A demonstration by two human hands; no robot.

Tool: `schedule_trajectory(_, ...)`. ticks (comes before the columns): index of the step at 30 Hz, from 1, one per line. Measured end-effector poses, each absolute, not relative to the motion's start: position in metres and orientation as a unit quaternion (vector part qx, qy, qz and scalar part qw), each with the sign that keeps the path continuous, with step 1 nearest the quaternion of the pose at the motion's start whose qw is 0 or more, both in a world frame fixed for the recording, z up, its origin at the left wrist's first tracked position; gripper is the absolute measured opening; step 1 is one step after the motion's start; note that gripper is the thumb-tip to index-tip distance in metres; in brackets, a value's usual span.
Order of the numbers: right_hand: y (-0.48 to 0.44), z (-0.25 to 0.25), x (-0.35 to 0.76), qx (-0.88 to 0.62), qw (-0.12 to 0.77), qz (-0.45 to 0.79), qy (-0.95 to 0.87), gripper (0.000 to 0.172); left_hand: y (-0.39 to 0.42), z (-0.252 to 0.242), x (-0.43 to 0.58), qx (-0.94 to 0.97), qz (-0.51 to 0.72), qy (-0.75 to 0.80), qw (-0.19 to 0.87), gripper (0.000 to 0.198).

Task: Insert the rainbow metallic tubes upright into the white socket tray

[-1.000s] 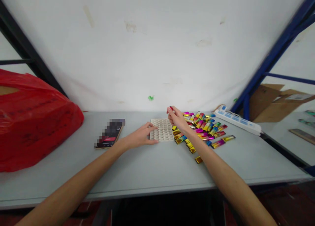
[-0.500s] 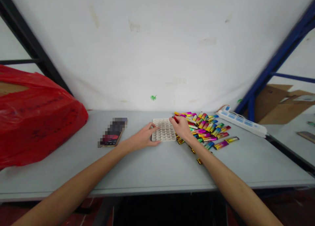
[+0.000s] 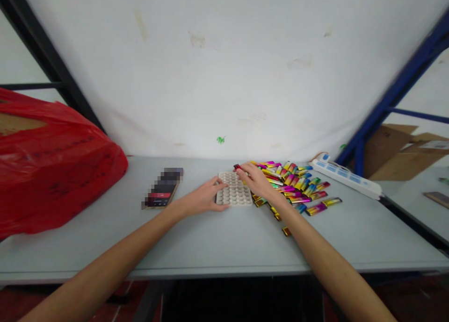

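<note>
A white tray (image 3: 235,191) with rows of round cells lies flat on the table. My left hand (image 3: 206,196) grips its left side, thumb at the near edge and fingers over the cells. Over the tray's far right corner, my right hand (image 3: 255,177) pinches a small shiny dark-red case (image 3: 237,167) between thumb and fingers. The case is small and partly hidden, so I cannot tell its exact kind. Beside the tray, under and past my right wrist, lies a loose heap of shiny multicoloured cases (image 3: 301,182).
A phone (image 3: 164,186), its screen partly pixelated, lies left of the tray. A large red plastic bag (image 3: 59,168) fills the table's left end. At the back right, a white power strip (image 3: 345,176) lies before a blue frame post (image 3: 359,156) and an open cardboard box (image 3: 393,149).
My right hand has moved a little left along the tray's far edge with the dark-red case, which now shows more. My left hand keeps its hold on the tray.
</note>
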State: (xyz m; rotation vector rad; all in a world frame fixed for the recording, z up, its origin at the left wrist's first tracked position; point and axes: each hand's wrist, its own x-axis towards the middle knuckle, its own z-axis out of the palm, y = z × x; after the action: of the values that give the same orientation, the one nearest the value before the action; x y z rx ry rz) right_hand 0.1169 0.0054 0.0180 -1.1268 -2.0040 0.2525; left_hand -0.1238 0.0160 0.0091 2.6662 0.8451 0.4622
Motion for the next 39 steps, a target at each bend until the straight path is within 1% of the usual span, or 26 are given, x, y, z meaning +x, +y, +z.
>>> schedule_trajectory(3,0.014,0.023,0.111,-0.451,0.369,0.039,-0.812,0.037,0.014,0.009,-0.124,0.93,0.156,0.296,0.15,0.063)
schedule_trajectory(5,0.023,0.027,0.105,-0.464,0.346,0.042,-0.815,0.034,0.012,0.008,-0.124,0.931,0.151,0.298,0.148,0.06)
schedule_trajectory(10,0.05,0.029,0.088,-0.48,0.305,0.041,-0.821,0.018,0.009,0.006,-0.123,0.933,0.141,0.304,0.13,0.056)
schedule_trajectory(15,0.068,0.021,0.083,-0.497,0.264,0.049,-0.825,0.016,0.009,0.005,-0.122,0.934,0.158,0.296,0.123,0.052)
schedule_trajectory(21,0.077,0.019,0.086,-0.472,0.255,0.056,-0.842,0.017,0.007,0.008,-0.121,0.933,0.142,0.304,0.128,0.054)
schedule_trajectory(27,0.088,0.016,0.092,-0.462,0.241,0.094,-0.848,0.015,0.01,0.007,-0.123,0.932,0.149,0.296,0.143,0.055)
schedule_trajectory(33,0.082,0.014,0.089,-0.466,0.23,0.062,-0.852,0.018,0.009,0.011,-0.123,0.932,0.147,0.3,0.144,0.055)
schedule_trajectory(37,0.068,0.023,0.109,-0.448,0.275,0.099,-0.845,0.032,0.009,0.01,-0.123,0.93,0.156,0.302,0.139,0.055)
schedule_trajectory(39,0.059,0.026,0.126,-0.455,0.291,0.095,-0.836,0.028,0.01,0.009,-0.123,0.93,0.157,0.304,0.137,0.057)
